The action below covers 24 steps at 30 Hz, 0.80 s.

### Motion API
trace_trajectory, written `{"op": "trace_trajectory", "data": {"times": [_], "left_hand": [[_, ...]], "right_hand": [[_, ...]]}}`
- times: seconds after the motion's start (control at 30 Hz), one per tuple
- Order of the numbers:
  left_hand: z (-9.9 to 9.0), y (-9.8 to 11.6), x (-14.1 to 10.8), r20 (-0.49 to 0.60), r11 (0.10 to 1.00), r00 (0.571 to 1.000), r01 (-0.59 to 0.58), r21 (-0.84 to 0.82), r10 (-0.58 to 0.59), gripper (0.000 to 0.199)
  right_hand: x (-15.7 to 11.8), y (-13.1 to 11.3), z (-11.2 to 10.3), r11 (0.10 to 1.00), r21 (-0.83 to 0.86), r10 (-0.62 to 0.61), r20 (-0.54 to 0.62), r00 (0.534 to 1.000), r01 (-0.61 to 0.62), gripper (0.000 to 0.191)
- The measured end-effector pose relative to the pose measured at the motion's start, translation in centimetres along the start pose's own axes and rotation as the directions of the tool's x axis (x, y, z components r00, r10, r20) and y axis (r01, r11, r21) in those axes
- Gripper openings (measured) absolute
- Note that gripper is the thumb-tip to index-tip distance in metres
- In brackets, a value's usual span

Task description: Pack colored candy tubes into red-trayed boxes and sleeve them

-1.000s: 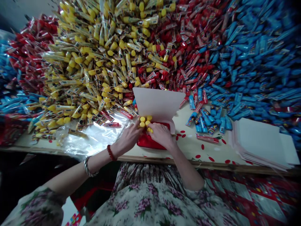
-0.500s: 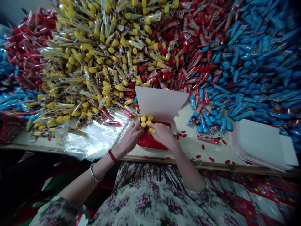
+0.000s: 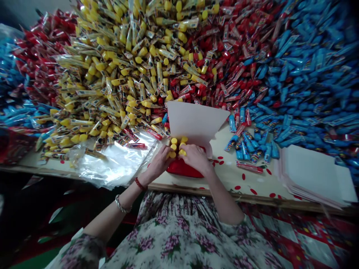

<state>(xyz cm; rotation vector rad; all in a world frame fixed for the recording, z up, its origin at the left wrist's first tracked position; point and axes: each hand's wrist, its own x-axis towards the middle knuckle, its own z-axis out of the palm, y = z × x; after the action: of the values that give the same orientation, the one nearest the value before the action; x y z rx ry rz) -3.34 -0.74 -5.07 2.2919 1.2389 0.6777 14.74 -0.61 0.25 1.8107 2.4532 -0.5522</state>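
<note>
A red box with a raised white flap stands at the table's front edge. Several yellow-capped tubes show upright at its left part. My left hand is closed on yellow-capped tubes at the box's left side. Over the box, my right hand has its fingers closed round a yellow cap. The lower parts of the tubes are hidden by the box and my hands.
Heaps of yellow, red and blue wrapped tubes fill the back. Clear plastic bags lie on the left, and a stack of white cards on the right. Red oval pieces dot the tabletop.
The yellow caps between my hands have shifted, and the left ones now sit slightly apart from those at my right hand. The whole view has moved slightly.
</note>
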Motion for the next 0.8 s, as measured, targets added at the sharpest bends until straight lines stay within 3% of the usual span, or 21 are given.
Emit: {"op": "trace_trajectory", "data": {"times": [0.1, 0.23, 0.4, 0.47, 0.53, 0.6, 0.7, 0.73, 0.8], "left_hand": [[0.7, 0.5, 0.4, -0.044, 0.998, 0.998, 0.039, 0.039, -0.037, 0.013], [1.5, 0.7, 0.5, -0.117, 0.999, 0.993, 0.007, 0.033, -0.003, 0.017], [0.7, 0.2, -0.5, -0.199, 0.986, 0.978, 0.029, -0.166, -0.062, 0.021], [-0.2, 0.1, -1.3, -0.253, 0.942, 0.946, 0.118, -0.315, -0.203, 0.030], [-1.0, 0.4, -2.2, -0.289, 0.848, 0.878, 0.208, -0.488, -0.382, 0.034], [-1.3, 0.8, -2.9, -0.310, 0.740, 0.805, 0.219, -0.636, -0.505, 0.034], [-0.7, 1.5, -3.3, -0.370, 0.661, 0.750, 0.117, -0.741, -0.548, 0.032], [-0.3, 1.6, -3.3, -0.401, 0.660, 0.737, 0.081, -0.747, -0.545, 0.030], [0.9, 1.7, -3.4, -0.464, 0.698, 0.716, 0.044, -0.715, -0.521, 0.025]], "right_hand": [[-0.4, 0.2, 0.2, 1.000, 0.016, -0.002, 0.000, 1.000, 0.002, 0.023], [-1.2, -0.9, 0.6, 1.000, -0.021, -0.012, -0.024, 1.000, 0.011, 0.026], [-0.7, -1.2, 1.0, 0.996, -0.083, 0.025, -0.022, 0.999, -0.027, 0.023], [-0.2, -0.9, 1.2, 0.996, -0.093, 0.011, -0.008, 1.000, -0.012, 0.020], [0.1, -0.6, 1.4, 0.996, -0.089, -0.017, -0.008, 1.000, 0.017, 0.020], [0.0, -0.5, 1.5, 0.998, -0.056, -0.037, -0.024, 0.999, 0.036, 0.023], [-1.0, -0.3, 1.9, 0.988, 0.140, -0.040, -0.189, 0.981, 0.067, 0.034], [-1.6, -0.2, 2.2, 0.962, 0.259, -0.008, -0.298, 0.955, 0.089, 0.035], [-2.6, -0.1, 3.3, 0.828, 0.539, 0.164, -0.498, 0.851, 0.156, 0.028]]}}
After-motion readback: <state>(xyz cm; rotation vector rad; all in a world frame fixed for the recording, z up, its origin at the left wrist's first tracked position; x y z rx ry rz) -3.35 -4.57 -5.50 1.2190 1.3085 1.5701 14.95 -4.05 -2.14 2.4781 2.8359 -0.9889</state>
